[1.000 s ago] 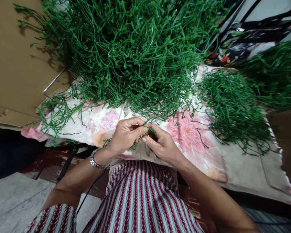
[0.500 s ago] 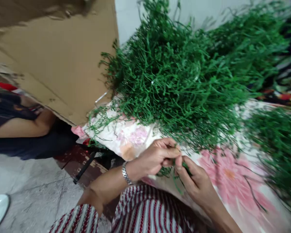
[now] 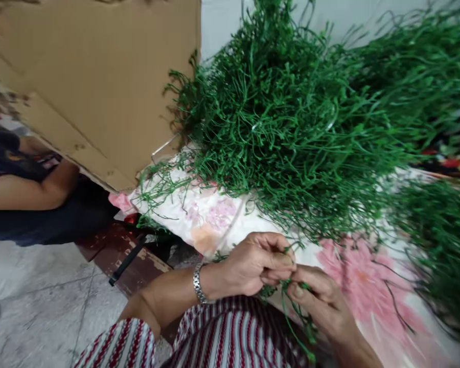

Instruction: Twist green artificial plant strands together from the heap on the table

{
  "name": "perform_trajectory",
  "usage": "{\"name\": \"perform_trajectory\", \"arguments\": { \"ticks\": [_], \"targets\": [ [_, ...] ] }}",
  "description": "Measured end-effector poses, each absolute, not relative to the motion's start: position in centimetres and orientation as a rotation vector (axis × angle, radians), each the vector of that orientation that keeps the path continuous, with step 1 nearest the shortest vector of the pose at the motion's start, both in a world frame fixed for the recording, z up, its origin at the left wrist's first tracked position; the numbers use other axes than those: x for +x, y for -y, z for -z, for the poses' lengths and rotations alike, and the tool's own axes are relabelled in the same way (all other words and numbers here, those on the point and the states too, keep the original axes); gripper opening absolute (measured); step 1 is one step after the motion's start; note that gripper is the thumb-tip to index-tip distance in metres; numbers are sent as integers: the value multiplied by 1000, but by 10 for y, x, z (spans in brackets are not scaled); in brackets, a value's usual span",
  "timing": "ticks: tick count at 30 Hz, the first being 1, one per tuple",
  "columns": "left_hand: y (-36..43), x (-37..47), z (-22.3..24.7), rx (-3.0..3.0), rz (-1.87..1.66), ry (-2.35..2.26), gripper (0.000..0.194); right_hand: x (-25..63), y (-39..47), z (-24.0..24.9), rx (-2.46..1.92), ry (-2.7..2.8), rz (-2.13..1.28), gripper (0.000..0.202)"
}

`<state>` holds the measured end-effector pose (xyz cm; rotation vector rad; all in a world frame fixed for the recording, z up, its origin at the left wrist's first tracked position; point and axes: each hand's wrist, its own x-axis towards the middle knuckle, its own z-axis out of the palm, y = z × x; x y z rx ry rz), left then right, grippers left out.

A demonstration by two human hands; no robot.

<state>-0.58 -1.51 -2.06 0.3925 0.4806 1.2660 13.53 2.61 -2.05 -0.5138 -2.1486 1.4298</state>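
Note:
Near the front edge of the floral cloth, my left hand (image 3: pixel 258 263) and my right hand (image 3: pixel 322 296) meet, fingertips almost touching. Both are closed in a pinch on a thin green artificial plant stem (image 3: pixel 286 305). Part of it hangs below my right hand towards my lap, and small bits poke out above my left fingers. The exact grip point is hidden by the fingers. Beyond the hands lies a big heap of green artificial stems (image 3: pixel 291 128). A silver watch band circles my left wrist.
A large cardboard sheet (image 3: pixel 111 92) stands at the left of the heap. Another pile of green stems (image 3: pixel 440 245) lies at the right on the floral cloth (image 3: pixel 368 286). Behind the cardboard a person's arm (image 3: pixel 26 190) shows. A worn brown wooden piece (image 3: pixel 118 255) sits below it.
Both hands have come slightly lower and nearer my body, still together. More of the green stem now hangs below my right hand. The view has shifted a little.

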Motion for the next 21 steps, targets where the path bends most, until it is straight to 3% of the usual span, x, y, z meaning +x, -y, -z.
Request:
{"name": "perform_trajectory", "arguments": {
  "ticks": [7,18,21],
  "targets": [
    [29,-1,12,240,-1403,-452,24,130,-8,35,-493,1468,-1932,38],
    [28,-4,11,355,-1464,-437,20,135,-8,43,-469,1365,-2019,36],
    [22,-17,10,362,-1679,-496,21,141,-8,46,-297,1403,-2010,42]
  ]
}}
